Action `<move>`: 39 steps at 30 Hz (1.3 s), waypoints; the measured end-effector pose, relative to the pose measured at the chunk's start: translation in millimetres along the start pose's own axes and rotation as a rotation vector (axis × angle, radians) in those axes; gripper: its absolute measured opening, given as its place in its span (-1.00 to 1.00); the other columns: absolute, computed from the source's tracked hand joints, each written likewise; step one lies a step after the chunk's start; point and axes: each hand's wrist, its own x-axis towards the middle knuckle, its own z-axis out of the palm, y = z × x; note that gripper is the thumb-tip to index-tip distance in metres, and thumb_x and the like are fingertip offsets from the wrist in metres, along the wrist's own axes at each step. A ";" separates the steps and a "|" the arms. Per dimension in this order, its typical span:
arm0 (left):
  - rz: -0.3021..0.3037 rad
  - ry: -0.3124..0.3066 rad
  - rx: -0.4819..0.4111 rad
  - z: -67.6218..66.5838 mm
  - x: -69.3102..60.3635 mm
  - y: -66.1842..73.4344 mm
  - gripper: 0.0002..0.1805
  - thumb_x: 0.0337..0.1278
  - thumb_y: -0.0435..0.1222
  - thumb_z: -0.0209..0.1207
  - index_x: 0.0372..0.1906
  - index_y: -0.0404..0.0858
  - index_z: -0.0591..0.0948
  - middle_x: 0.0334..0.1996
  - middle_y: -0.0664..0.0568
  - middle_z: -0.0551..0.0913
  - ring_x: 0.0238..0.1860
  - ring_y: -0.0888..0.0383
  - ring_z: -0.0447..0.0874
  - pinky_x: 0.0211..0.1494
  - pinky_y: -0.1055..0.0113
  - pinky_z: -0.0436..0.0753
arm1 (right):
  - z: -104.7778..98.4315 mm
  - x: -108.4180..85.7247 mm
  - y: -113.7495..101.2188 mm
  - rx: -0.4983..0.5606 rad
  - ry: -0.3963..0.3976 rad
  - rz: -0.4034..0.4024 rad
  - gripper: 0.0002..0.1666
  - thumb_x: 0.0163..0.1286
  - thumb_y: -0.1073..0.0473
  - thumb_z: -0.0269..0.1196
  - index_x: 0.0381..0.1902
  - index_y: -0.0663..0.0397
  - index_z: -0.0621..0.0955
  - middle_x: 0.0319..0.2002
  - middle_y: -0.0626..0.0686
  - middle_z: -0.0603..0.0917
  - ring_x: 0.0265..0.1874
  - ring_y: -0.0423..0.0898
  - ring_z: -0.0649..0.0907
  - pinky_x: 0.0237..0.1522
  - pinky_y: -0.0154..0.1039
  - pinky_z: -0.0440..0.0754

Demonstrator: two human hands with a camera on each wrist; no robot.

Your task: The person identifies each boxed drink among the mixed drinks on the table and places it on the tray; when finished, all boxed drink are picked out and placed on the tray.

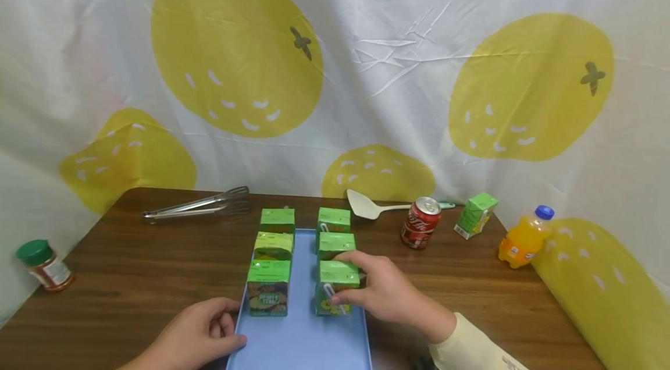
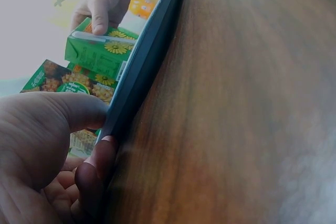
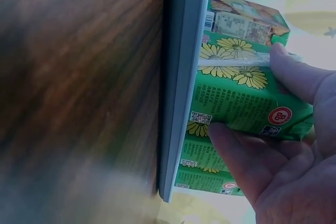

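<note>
A blue tray [image 1: 303, 335] carries two rows of small green drink cartons. My right hand [image 1: 384, 288] grips the front drink carton [image 1: 337, 274] of the right row, thumb on the face with the straw and fingers round its side. That carton [image 3: 247, 95] shows yellow flowers in the right wrist view and stands upright. Two more green cartons [image 1: 335, 219] stand behind it. At the tray's left edge my left hand [image 1: 196, 332] pinches the rim between thumb and fingers. Beside it is the left row's front carton [image 1: 268, 288], which has a brown picture, with two others behind.
Metal tongs [image 1: 199, 207] lie at the back left, and a green-capped spice jar [image 1: 46, 265] stands far left. Behind the tray's right side lies a white spatula [image 1: 366, 205]. A red cola can [image 1: 420, 223], another green carton [image 1: 475, 216] and an orange drink bottle [image 1: 525, 237] stand right.
</note>
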 end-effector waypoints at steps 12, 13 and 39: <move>-0.029 -0.016 -0.020 -0.3 0.1 -3.1 -0.31 0.25 -0.15 0.57 0.29 -0.52 0.64 -0.35 0.07 0.67 -0.48 0.19 0.57 -0.42 0.35 0.50 | -15.4 -1.2 2.2 0.018 -0.056 -0.065 -0.28 0.27 0.03 0.71 0.34 -0.10 0.69 -0.04 -0.16 0.83 -0.11 -0.13 0.82 -0.08 -0.15 0.82; -0.029 -0.016 -0.019 -0.3 0.2 -3.4 -0.31 0.25 -0.15 0.57 0.29 -0.52 0.64 -0.35 0.07 0.67 -0.48 0.20 0.57 -0.42 0.35 0.50 | -17.8 -1.4 2.4 0.017 -0.061 -0.069 -0.28 0.27 0.04 0.70 0.35 -0.09 0.69 -0.02 -0.15 0.82 -0.11 -0.11 0.82 -0.08 -0.15 0.83; -0.021 -0.028 -0.039 -0.8 1.1 -5.4 -0.33 0.26 -0.16 0.56 0.28 -0.53 0.64 -0.35 0.06 0.67 -0.51 0.21 0.55 -0.45 0.37 0.47 | -86.5 -11.5 13.3 0.045 0.130 -0.243 -0.49 0.27 0.30 0.67 0.16 0.01 0.79 0.00 -0.06 0.87 -0.05 -0.13 0.85 -0.06 -0.16 0.81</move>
